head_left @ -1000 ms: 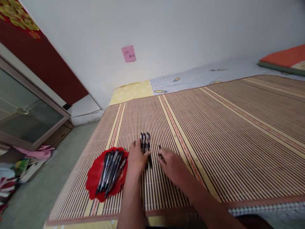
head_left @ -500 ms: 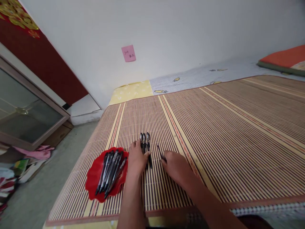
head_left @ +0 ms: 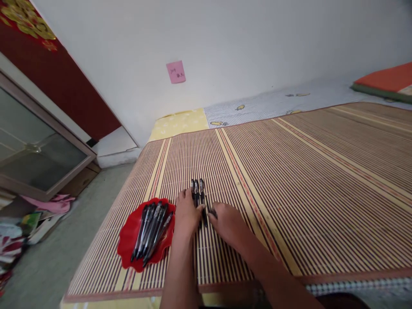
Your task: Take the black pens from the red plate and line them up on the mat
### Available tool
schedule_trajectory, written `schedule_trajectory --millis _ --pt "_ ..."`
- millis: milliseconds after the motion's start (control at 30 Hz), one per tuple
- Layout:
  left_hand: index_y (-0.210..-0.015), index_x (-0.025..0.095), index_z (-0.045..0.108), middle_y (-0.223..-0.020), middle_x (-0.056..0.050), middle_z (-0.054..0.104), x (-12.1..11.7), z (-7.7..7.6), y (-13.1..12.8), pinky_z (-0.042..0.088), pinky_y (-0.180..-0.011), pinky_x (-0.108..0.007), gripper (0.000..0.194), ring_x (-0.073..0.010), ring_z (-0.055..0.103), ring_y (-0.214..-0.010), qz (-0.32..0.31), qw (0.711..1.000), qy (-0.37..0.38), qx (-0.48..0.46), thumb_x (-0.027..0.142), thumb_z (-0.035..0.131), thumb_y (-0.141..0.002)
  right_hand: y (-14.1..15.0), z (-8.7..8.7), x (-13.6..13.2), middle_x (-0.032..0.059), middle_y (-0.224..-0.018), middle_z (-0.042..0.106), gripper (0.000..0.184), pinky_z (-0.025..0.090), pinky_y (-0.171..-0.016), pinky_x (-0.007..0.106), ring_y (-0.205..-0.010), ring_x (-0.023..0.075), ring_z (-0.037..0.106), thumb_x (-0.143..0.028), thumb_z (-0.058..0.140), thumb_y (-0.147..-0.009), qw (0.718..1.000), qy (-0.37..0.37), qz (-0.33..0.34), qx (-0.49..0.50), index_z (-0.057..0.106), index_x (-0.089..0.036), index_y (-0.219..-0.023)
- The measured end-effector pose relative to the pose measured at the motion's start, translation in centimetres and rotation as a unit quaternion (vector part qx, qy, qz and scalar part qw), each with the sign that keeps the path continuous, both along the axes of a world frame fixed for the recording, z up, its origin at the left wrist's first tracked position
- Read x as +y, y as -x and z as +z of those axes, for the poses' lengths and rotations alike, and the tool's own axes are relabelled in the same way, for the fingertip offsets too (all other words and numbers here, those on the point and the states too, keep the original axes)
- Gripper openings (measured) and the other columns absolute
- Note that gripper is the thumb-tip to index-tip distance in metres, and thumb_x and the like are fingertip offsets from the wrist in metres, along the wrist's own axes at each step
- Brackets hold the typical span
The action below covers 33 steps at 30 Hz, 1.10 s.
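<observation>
Several black pens (head_left: 202, 197) lie side by side on a striped bamboo mat, capped ends pointing away from me. My left hand (head_left: 188, 212) rests over their left side, its fingers along the row and its thumb across the lower part of the rightmost one. Just right of that row, my right hand (head_left: 227, 219) pinches another dark, thin pen (head_left: 207, 202), mostly hidden by the fingers, its tip end close to the row. Left of my left hand, a red scalloped plate (head_left: 124, 238) holds a bundle of several clear-barrelled black pens (head_left: 151, 231).
The bamboo mat (head_left: 289, 184) covers a bed against a white wall with a pink note (head_left: 176, 72). An orange folded quilt (head_left: 386, 79) lies at the far right. On the floor at left stand a glass-panelled cabinet door (head_left: 41, 146) and a pink cloth (head_left: 53, 204).
My right hand has moved left with its pen, bringing it beside the row. My left hand stays over the lying pens. The view has shifted slightly.
</observation>
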<state>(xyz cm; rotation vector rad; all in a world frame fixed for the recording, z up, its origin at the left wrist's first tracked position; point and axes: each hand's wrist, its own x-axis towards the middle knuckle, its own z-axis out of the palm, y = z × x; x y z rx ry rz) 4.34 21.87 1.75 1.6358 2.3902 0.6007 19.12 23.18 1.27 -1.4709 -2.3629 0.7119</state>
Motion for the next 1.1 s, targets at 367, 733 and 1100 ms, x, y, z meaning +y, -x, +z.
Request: schedule_trajectory --millis 367,733,1100 --pt "-0.136 0.017 0.048 -0.135 -0.014 0.055 0.0 -0.2 0.0 0.039 -0.108 -0.044 0.064 -0.0324 0.049 -0.129 0.002 1.000 -0.005 0.006 0.021 0.077 -0.078 -2.5 -0.1 -0.4 0.0079 -0.107 0.064 0.033 0.045 -0.085 0.033 -0.098 0.0227 0.064 -0.009 0.077 -0.075 0.994 0.026 0.087 0.055 0.064 -0.016 -0.105" --pt "-0.136 0.014 0.049 -0.135 -0.016 0.054 0.0 -0.3 0.2 0.038 -0.110 -0.043 0.064 -0.0319 0.049 -0.130 -0.005 1.000 -0.008 -0.006 0.021 0.077 -0.079 -1.8 -0.2 -0.4 0.0079 -0.107 0.064 0.032 0.045 -0.084 0.032 -0.100 0.0230 0.065 -0.013 0.077 -0.079 0.994 0.029 0.091 0.058 0.065 -0.016 -0.108" --pt "-0.137 0.014 0.048 -0.135 -0.016 0.054 0.0 -0.2 0.2 0.039 -0.109 -0.044 0.066 -0.0326 0.049 -0.129 -0.003 1.000 -0.006 -0.008 0.020 0.078 -0.078 -1.6 -0.4 -0.6 0.0072 -0.102 0.065 0.026 0.044 -0.079 0.032 -0.094 0.0221 0.065 -0.015 0.076 -0.081 0.994 0.008 0.090 0.055 0.067 -0.016 -0.105"
